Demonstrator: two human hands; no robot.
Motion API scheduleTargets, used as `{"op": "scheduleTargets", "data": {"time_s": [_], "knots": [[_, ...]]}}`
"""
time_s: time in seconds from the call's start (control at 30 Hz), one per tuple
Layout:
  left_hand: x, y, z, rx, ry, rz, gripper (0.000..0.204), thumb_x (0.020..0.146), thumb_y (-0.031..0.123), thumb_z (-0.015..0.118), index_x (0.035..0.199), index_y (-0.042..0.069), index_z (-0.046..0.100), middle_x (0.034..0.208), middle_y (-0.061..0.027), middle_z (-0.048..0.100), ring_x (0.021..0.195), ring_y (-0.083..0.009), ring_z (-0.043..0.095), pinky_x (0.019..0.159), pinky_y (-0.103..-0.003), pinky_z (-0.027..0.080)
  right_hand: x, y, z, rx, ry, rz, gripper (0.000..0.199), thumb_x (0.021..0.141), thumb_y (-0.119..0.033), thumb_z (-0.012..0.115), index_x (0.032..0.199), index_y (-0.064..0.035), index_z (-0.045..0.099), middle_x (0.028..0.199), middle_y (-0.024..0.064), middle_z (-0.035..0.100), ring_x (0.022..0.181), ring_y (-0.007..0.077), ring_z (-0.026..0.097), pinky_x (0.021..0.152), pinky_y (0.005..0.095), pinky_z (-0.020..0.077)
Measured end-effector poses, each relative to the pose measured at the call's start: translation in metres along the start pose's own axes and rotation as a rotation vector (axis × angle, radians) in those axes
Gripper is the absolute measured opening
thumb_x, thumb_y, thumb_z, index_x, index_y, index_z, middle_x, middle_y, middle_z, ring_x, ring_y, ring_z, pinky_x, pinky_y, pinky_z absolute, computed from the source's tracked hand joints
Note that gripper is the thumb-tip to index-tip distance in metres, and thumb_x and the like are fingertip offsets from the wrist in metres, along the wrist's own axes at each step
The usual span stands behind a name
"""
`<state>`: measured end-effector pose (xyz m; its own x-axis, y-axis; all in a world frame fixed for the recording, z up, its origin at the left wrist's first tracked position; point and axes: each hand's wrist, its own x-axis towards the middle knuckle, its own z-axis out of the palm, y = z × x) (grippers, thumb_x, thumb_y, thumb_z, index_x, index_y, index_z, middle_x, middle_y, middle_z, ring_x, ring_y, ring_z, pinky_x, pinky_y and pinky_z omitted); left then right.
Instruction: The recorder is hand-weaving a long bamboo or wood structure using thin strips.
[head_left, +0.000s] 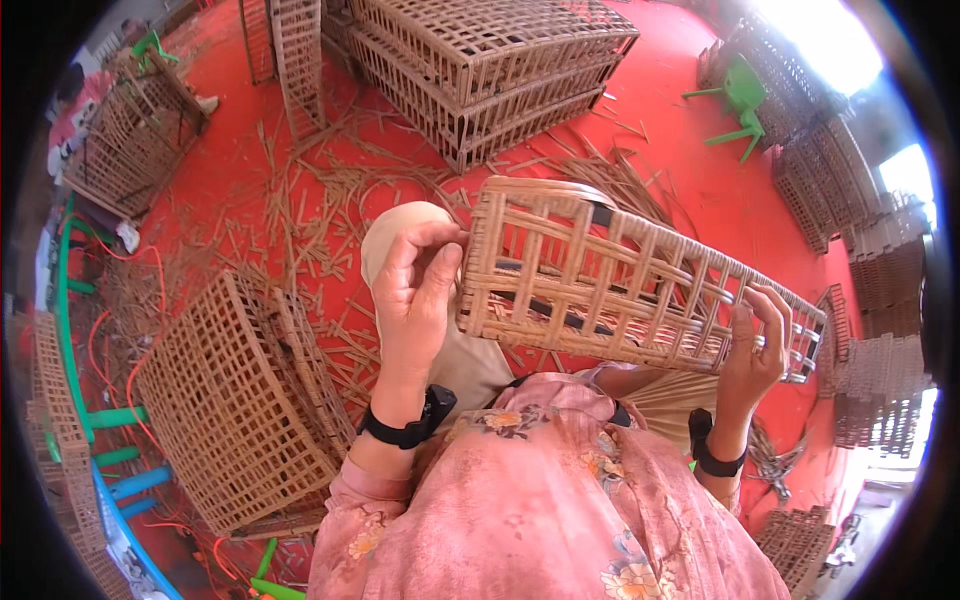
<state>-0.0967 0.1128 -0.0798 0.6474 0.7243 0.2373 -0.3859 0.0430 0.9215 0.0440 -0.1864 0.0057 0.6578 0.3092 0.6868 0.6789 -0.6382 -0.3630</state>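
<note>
A shallow woven rattan basket (585, 265) is held up over my lap, its open latticed side tilted toward me. At its right end, my right hand (755, 345) grips the lattice, with the thumb and fingers closed round the strips. My left hand (415, 285) is raised at the left end, its thumb and fingers pinched together close against the corner. What lies between those fingertips is too small to make out. Along the upper rim a bent strip (565, 187) bulges outward, and a dark band (603, 214) crosses beside it. Both wrists wear black straps.
A large latticed basket (240, 400) lies tilted at my left. Stacked baskets (490, 75) stand ahead, and more piles (825, 180) line the right. Loose rattan strips (310, 200) litter the red floor (650, 70). A green chair (738, 98) stands at the far right; another person (75, 110) is far left.
</note>
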Motion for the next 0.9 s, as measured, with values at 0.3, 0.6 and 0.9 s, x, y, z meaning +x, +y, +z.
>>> {"op": "scheduleTargets", "data": {"time_s": [0.3, 0.6, 0.9], "knots": [[0.046, -0.016, -0.031, 0.082, -0.173, -0.073, 0.037, 0.093, 0.005, 0.069, 0.129, 0.002, 0.059, 0.112, -0.0072, 0.067, 0.102, -0.0127, 0.063, 0.092, -0.029, 0.051, 0.032, -0.055, 0.043, -0.16, -0.412, -0.176, 0.047, 0.085, -0.019, 0.074, 0.128, -0.0021, 0.063, 0.13, 0.0172, 0.063, 0.123, 0.0341, 0.056, 0.106, 0.0438, 0.0413], [0.053, -0.024, -0.037, -0.216, -0.158, -0.184, 0.033, 0.093, 0.008, 0.07, 0.125, 0.002, 0.061, 0.107, -0.0041, 0.068, 0.1, -0.0125, 0.063, 0.092, -0.029, 0.05, 0.04, -0.064, 0.045, -0.085, -0.454, -0.119, 0.044, 0.085, -0.015, 0.073, 0.125, -0.0006, 0.065, 0.126, 0.0167, 0.064, 0.119, 0.0337, 0.059, 0.101, 0.0432, 0.0454], [0.045, -0.007, -0.018, 0.034, -0.419, 0.206, 0.063, 0.079, 0.027, 0.085, 0.129, 0.001, 0.056, 0.119, -0.0122, 0.056, 0.115, -0.0233, 0.055, 0.098, -0.035, 0.046, 0.042, -0.119, 0.068, -0.128, -0.596, -0.377, 0.07, 0.057, -0.03, 0.09, 0.119, -0.0059, 0.068, 0.115, 0.0121, 0.059, 0.106, 0.0321, 0.056, 0.091, 0.0447, 0.0473]]}}
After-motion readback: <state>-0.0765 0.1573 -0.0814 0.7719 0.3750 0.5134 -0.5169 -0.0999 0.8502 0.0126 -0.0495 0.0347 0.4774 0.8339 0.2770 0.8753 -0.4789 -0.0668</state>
